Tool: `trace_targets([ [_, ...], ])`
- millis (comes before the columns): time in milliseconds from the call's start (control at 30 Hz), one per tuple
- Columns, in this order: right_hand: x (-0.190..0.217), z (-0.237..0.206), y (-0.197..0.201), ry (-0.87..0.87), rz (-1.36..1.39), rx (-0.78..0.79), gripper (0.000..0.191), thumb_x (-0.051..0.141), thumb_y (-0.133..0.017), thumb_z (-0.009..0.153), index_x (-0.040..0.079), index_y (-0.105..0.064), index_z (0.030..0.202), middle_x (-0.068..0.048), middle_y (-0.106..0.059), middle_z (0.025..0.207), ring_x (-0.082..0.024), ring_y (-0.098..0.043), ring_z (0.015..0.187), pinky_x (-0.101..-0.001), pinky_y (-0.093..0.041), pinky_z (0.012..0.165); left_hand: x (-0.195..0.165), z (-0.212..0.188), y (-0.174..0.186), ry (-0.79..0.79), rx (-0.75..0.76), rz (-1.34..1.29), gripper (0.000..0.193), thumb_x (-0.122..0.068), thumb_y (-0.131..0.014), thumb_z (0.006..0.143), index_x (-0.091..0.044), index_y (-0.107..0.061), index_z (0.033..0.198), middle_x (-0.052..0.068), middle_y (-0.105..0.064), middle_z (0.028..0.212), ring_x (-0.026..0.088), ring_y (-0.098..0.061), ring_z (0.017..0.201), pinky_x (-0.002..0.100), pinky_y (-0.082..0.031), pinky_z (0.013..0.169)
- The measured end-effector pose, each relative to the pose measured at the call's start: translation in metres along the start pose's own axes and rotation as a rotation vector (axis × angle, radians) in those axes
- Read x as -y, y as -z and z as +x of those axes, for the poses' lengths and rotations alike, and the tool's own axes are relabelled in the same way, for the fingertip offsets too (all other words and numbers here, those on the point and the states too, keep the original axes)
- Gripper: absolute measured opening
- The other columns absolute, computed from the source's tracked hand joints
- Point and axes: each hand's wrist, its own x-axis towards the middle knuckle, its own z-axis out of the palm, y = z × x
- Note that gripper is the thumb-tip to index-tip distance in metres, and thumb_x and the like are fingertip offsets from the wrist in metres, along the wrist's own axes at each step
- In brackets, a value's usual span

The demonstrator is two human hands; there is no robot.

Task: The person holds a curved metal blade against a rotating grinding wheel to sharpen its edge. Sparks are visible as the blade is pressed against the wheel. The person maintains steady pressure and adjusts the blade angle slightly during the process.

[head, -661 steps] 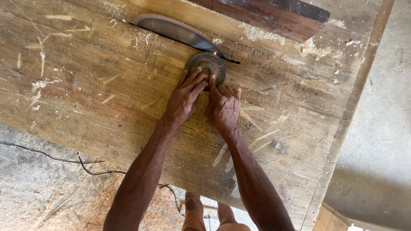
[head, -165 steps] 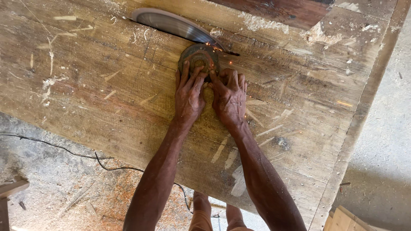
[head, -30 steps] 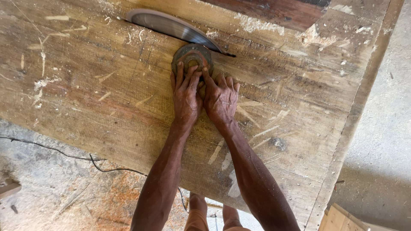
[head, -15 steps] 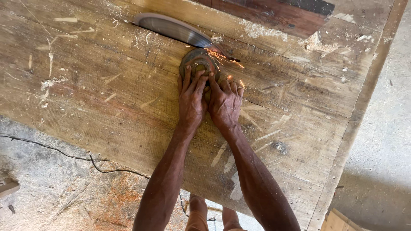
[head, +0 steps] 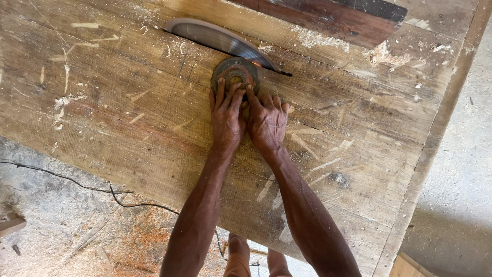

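Observation:
A round dark metal disc [head: 233,71] lies flat on the wooden table top [head: 118,118], its far edge against the grey circular saw blade [head: 215,38] that rises through a slot. My left hand [head: 227,118] presses its fingers down on the disc from the near side. Beside it, my right hand [head: 266,120] touches the disc's right rim with its fingertips, palm resting on the wood. A small orange spark shows where the disc meets the blade.
A dark wooden plank [head: 333,18] lies along the far side of the table. The table's right edge [head: 435,138] runs diagonally beside a grey concrete floor. A black cable [head: 77,182] and sawdust lie on the ground at left. My feet [head: 256,259] show below.
The disc and both hands have shifted slightly along the blade. The bright shower of sparks seen half a second ago has shrunk to a small glint.

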Motion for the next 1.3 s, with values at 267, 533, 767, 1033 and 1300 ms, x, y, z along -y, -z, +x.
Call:
trace_targets([
  [267, 0.001, -0.005, -0.007, -0.009, 0.003, -0.025, 0.04, 0.025, -0.067, 0.102, 0.013, -0.068, 0.141, -0.007, -0.071, 0.095, -0.021, -0.059, 0.084, -0.0413, -0.043, 0.081, 0.0, -0.003, 0.009, -0.01, 0.042, 0.0, 0.03, -0.009, -0.065, 0.103, -0.005, -0.068, 0.132, 0.013, -0.062, 0.149, 0.045, -0.037, 0.153, 0.073, -0.021, 0.126],
  [533, -0.018, -0.025, 0.011, -0.063, 0.008, -0.053, 0.038, 0.022, -0.068, 0.105, 0.007, -0.069, 0.14, -0.007, -0.07, 0.092, -0.022, -0.057, 0.078, -0.0402, -0.043, 0.079, -0.028, -0.013, 0.001, -0.097, 0.064, -0.065, 0.032, -0.008, -0.06, 0.106, -0.003, -0.065, 0.137, 0.013, -0.06, 0.151, 0.043, -0.037, 0.155, 0.071, -0.024, 0.129],
  [767, -0.013, -0.016, 0.014, -0.058, 0.006, -0.031, 0.04, 0.023, -0.068, 0.101, 0.01, -0.071, 0.139, -0.005, -0.068, 0.089, -0.021, -0.056, 0.079, -0.0406, -0.042, 0.078, -0.023, -0.008, 0.0, -0.079, 0.042, -0.043, 0.029, -0.012, -0.061, 0.106, -0.005, -0.066, 0.134, 0.012, -0.062, 0.148, 0.045, -0.038, 0.153, 0.071, -0.023, 0.128],
  [1033, -0.006, -0.009, 0.01, -0.045, 0.022, 0.001, 0.038, 0.023, -0.067, 0.104, 0.011, -0.07, 0.14, -0.007, -0.068, 0.09, -0.021, -0.056, 0.078, -0.0402, -0.042, 0.079, -0.012, -0.006, -0.003, -0.046, 0.0, -0.02, 0.028, -0.013, -0.062, 0.107, -0.004, -0.067, 0.133, 0.012, -0.063, 0.148, 0.044, -0.038, 0.154, 0.072, -0.023, 0.127],
  [1300, 0.003, 0.001, 0.002, -0.028, 0.006, 0.01, 0.04, 0.024, -0.071, 0.101, 0.012, -0.07, 0.139, -0.007, -0.07, 0.091, -0.022, -0.058, 0.079, -0.0405, -0.042, 0.08, 0.001, -0.001, 0.004, -0.034, 0.014, -0.02, 0.027, -0.012, -0.061, 0.108, -0.003, -0.067, 0.133, 0.014, -0.062, 0.149, 0.045, -0.037, 0.154, 0.073, -0.023, 0.127],
])
